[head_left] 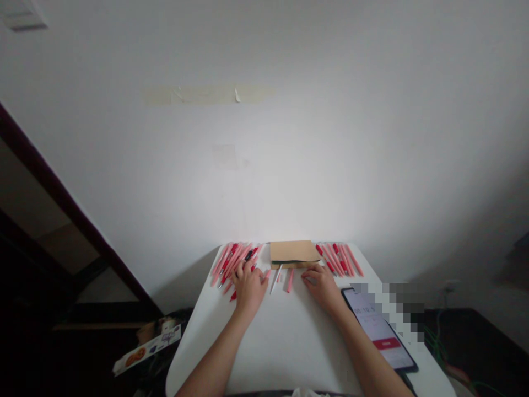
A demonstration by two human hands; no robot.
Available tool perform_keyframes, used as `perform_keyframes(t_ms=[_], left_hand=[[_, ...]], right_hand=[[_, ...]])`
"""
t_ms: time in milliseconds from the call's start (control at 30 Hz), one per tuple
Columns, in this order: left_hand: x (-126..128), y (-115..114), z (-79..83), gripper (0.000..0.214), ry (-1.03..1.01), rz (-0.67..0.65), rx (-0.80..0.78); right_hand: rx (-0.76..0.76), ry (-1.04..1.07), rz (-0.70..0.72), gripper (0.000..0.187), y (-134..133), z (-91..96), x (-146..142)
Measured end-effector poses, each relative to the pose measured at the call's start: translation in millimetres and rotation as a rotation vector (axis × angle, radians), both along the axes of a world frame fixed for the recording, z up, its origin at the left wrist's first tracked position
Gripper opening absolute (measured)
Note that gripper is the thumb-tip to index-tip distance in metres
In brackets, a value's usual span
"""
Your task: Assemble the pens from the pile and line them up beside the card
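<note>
My left hand (249,286) lies over the near side of a loose pile of pink and red pens (231,263), fingers spread and touching the pile. A dark pen (248,256) pokes out beyond its fingertips. Between my hands are a thin white stick-like pen part (276,280), a pink pen barrel (290,280) and a small pale piece. My right hand (323,285) rests on the table just right of these parts, its fingers bent and slightly apart, with nothing visible in them. Close beyond it is a second group of pink and red pens (341,259), lying side by side.
A brown cardboard box or booklet (295,251) sits at the table's back edge against the white wall (289,138). On the right of the white table (285,353) lies a phone (380,331) showing a timer, beside my right forearm. Green cables hang at the right.
</note>
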State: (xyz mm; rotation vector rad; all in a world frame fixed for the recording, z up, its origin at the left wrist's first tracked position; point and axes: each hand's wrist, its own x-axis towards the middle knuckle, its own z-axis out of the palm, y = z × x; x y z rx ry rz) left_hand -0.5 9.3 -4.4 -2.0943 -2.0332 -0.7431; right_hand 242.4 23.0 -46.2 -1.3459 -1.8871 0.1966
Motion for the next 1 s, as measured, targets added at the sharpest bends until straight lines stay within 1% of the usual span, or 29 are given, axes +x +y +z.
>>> perform_keyframes(t_ms=[167, 300, 400, 533, 600, 733, 867, 1000], left_hand=[[0, 0, 0.0, 0.016, -0.017, -0.009, -0.010], [-2, 1, 3.0, 0.010, -0.044, -0.017, -0.008], [-2, 2, 7.3, 0.009, -0.070, -0.080, 0.003], [2, -1, 12.0, 0.015, -0.096, -0.192, 0.045], [5, -3, 12.3, 0.016, -0.088, -0.249, 0.060], [12, -7, 10.1, 0.011, -0.060, -0.349, 0.058], [17, -9, 9.7, 0.009, -0.043, -0.384, 0.043], [18, -10, 10.5, 0.015, -0.043, -0.421, 0.049]], right_hand=[[0.000, 0.026, 0.000, 0.017, -1, 0.5, -1], [-0.007, 0.043, 0.005, 0.017, -1, -0.1, -1], [-0.016, 0.043, 0.006, 0.017, 0, -0.4, 0], [-0.018, 0.059, 0.017, 0.018, 0, 0.8, 0], [-0.015, 0.080, 0.040, 0.019, -1, 2.3, -1], [0.000, 0.108, 0.090, 0.016, -2, 4.9, -7], [0.053, 0.126, 0.125, 0.011, -3, 5.5, -11], [0.076, 0.106, 0.163, 0.013, -3, 5.8, -14]])
